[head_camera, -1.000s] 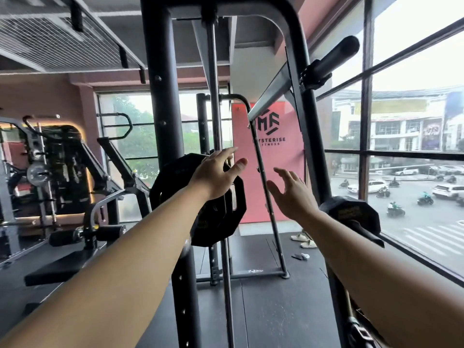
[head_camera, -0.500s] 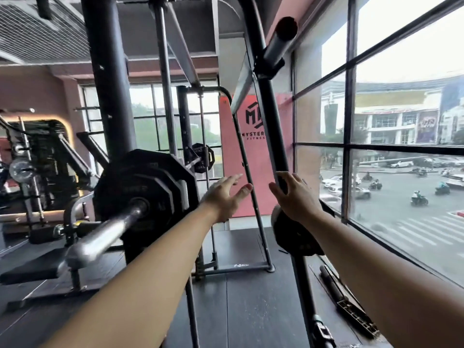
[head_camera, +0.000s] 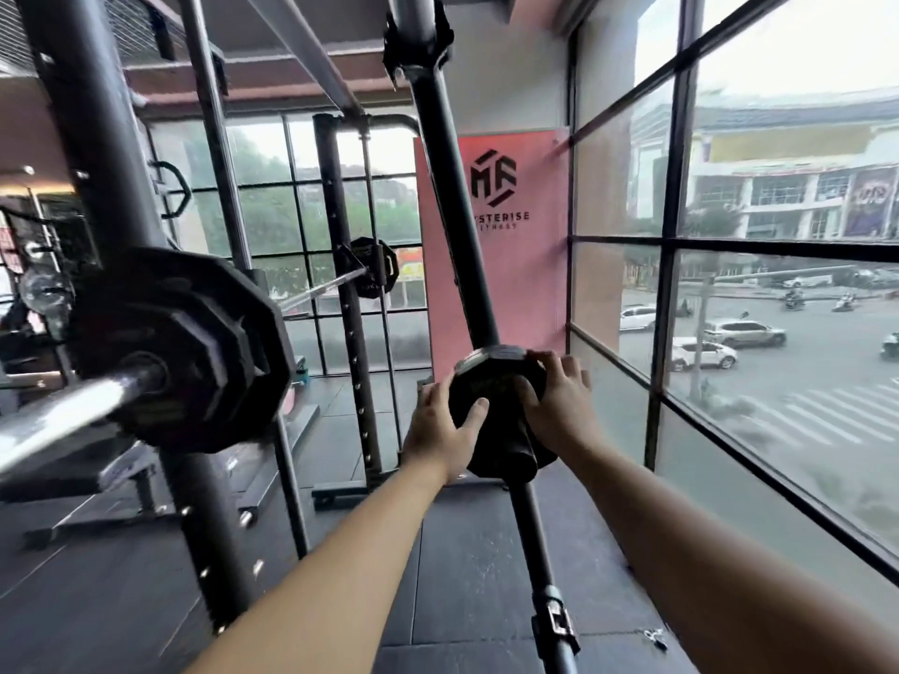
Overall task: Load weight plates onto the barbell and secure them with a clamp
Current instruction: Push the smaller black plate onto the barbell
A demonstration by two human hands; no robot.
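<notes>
A small black weight plate (head_camera: pixel 489 381) sits on a storage peg on the slanted black rack post (head_camera: pixel 452 197). My left hand (head_camera: pixel 445 425) grips its left edge, thumb across the face. My right hand (head_camera: pixel 559 396) grips its right edge with the fingers curled over the rim. At the left, the steel barbell sleeve (head_camera: pixel 63 411) points toward me, with large black plates (head_camera: pixel 185 352) loaded on it. No clamp shows on the sleeve.
A thick black rack upright (head_camera: pixel 112 197) stands at the left, with a bench (head_camera: pixel 73 474) behind it. A second rack with a loaded bar (head_camera: pixel 374 265) stands farther back. Large windows (head_camera: pixel 778 333) line the right side. A small clip (head_camera: pixel 654 637) lies on the dark rubber floor.
Both hands went from reaching open in the air to gripping the small plate on the rack post. The view swung right and closer, and the barbell moved to the left.
</notes>
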